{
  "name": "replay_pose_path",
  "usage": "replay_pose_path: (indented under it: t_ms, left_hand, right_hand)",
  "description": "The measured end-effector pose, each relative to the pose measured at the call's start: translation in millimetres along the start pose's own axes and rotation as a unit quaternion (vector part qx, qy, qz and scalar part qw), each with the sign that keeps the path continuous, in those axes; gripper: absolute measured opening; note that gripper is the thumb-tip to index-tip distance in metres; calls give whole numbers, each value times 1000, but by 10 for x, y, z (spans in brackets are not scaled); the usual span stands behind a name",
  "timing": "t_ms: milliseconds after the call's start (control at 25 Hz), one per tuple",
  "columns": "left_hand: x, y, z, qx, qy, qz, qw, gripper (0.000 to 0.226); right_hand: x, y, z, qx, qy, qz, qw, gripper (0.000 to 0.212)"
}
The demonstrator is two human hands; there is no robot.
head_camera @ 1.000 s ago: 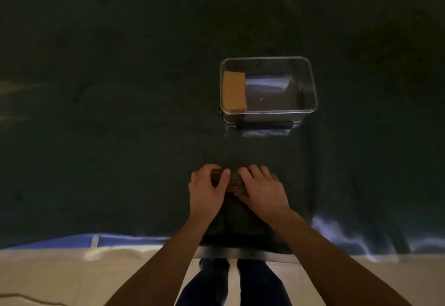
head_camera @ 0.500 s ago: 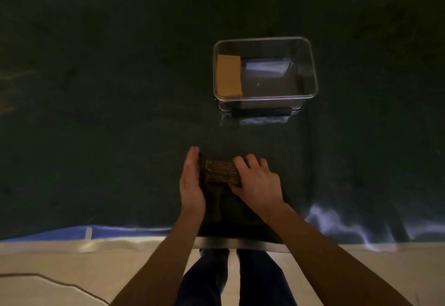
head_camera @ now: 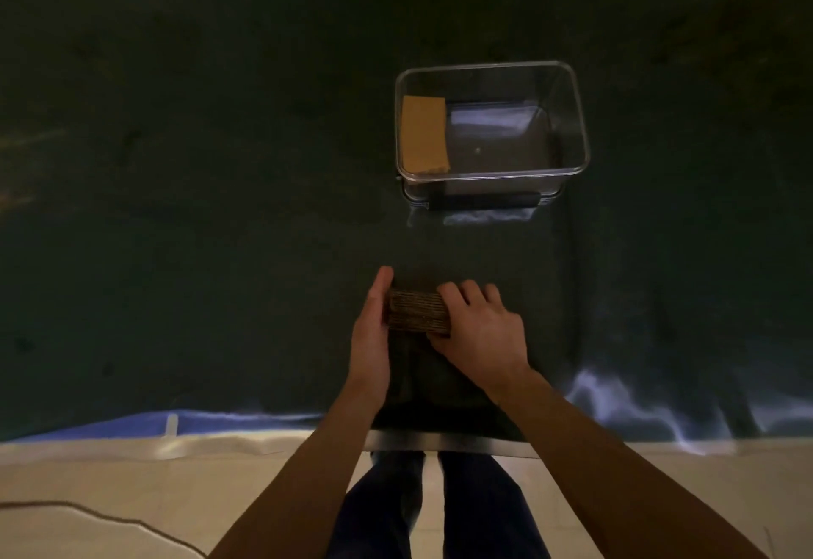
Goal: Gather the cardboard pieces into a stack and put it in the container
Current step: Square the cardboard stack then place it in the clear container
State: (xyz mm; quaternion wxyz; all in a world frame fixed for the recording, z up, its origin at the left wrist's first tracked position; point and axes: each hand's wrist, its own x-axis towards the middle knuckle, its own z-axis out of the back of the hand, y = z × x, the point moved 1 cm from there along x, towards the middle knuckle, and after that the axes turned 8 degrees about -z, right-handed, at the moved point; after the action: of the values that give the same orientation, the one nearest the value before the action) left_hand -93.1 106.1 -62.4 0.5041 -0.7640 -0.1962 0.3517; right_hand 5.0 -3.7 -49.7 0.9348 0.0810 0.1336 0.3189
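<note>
Where hands (head_camera: 371,332) (head_camera: 484,329) cover it, the cardboard stack (head_camera: 418,314) is hidden.

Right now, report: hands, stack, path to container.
Left hand flat against stack's left end. Right hand grips right end. Container ahead, one piece inside. Nothing seen between.

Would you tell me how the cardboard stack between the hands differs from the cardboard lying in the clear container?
The cardboard stack sits on the cloth; the loose cardboard lies inside the container, at its left end. The stack shows layered edges, the loose cardboard a flat face. The left hand and right hand touch only the stack. Both are brown.
</note>
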Motion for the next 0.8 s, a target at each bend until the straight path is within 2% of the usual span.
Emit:
replay_pose_path:
  t_ms: [40, 160, 280, 320, 440, 560, 640, 720, 800]
  left_hand:
    - [6, -6, 7, -19, -16, 13, 1000, 66]
    - [20, 5, -3, 5, 0, 16, 1000, 35]
    - [69, 28, 45, -28, -32, 42, 998, 48]
    - [82, 13, 34, -34, -24, 53, 998, 48]
    - [14, 64, -14, 42, 20, 44, 998, 46]
    - [32, -3, 16, 42, 59, 67, 995, 41]
    - [62, -94, 75, 40, 56, 58, 996, 50]
    - [10, -191, 75, 69, 22, 18, 997, 63]
    - [-63, -321, 29, 85, -14, -32, 996, 68]
  right_hand:
    - [-4, -3, -5, 0, -3, 0, 1000, 52]
    - [-10, 3, -14, 1, -23, -9, 1000, 52]
    - [-26, 6, -43, 2, -32, -3, 999, 51]
    - [-22, 0, -48, 3, -39, -6, 999, 52]
    - [-24, 17, -57, 6, -51, -13, 999, 51]
    - [-33, 30, -29, -30, -62, -2, 998, 46]
    - [-28, 6, -3, -43, -52, -1, 998, 47]
    - [-14, 29, 38, 9, -44, -32, 998, 48]
    - [12, 178, 57, 114, -62, -46, 990, 46]
